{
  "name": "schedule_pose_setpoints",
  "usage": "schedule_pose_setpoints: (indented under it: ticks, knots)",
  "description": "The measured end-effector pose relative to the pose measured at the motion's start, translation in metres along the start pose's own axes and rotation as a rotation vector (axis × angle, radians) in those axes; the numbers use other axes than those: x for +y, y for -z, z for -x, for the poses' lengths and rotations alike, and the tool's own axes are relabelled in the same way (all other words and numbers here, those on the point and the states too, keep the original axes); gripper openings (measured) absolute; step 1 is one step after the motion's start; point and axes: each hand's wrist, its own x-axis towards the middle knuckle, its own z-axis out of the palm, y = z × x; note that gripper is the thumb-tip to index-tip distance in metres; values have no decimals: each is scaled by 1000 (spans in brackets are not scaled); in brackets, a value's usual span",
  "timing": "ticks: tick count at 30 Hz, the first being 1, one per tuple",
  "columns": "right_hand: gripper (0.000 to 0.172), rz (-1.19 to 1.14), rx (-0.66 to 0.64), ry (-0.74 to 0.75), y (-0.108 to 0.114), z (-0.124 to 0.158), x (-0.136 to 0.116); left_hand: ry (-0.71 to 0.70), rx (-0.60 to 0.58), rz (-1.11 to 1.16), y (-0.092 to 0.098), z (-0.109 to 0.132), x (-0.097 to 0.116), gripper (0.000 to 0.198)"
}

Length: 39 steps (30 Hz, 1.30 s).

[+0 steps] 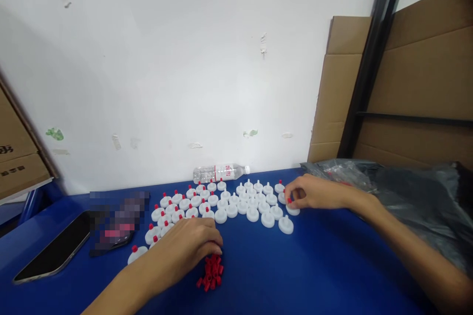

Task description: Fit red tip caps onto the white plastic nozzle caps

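Red caps are heaped by the left hand, grip unclear; one cap is pinched by the right hand; adjacent lids could be toppled by its knuckles.

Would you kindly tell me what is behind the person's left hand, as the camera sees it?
White spouted lids with small red caps show beyond the left hand; a few are partly covered by it. Anything fully hidden behind it cannot be told.

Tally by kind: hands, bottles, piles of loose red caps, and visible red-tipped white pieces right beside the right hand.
Hands (left hand, right hand): 2
Bottle: 1
Pile of loose red caps: 1
Red-tipped white pieces there: 3
Total: 7
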Motion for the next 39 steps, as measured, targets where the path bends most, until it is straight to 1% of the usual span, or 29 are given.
schedule_pose_setpoints:
  ticks: [2,7,9,13,16,21,24,27,29,34,37,39]
  knots:
    - [21,-9,-5,-10,0,0,0,-4,0,-3,-2,-1,-1,20]
    - [30,-33,66,-13,8,5,-8,-1,6,-14,-3,-1,-1,22]
    - [31,-95,24,10,9,7,-16,12,7,-35,-2,-2,-1,23]
    - [35,-197,-117,25,6,10,-27,29,1,-89,0,-3,-1,26]
    - [38,-218,-151,18,5,11,-28,40,-9,-80,1,-3,0,28]
    - [42,-234,-240,16,0,9,-24,63,-19,-50,0,-1,-3,15]
    - [35,-241,-246,52,-8,6,-28,59,15,-63,-3,-1,-4,13]
    - [25,-250,-216,109,-15,4,-35,70,42,-77,-3,-1,-1,10]
    - [21,-249,-199,140,-17,4,-40,78,47,-85,-1,-1,2,8]
    - [23,-255,-179,196,-18,5,-49,45,94,-112,-1,-1,4,11]
    - [23,-288,-192,217,-21,6,-55,20,100,-145,-4,-2,3,14]
    - [28,-312,-211,220,-26,5,-59,14,99,-171,-5,-3,3,17]
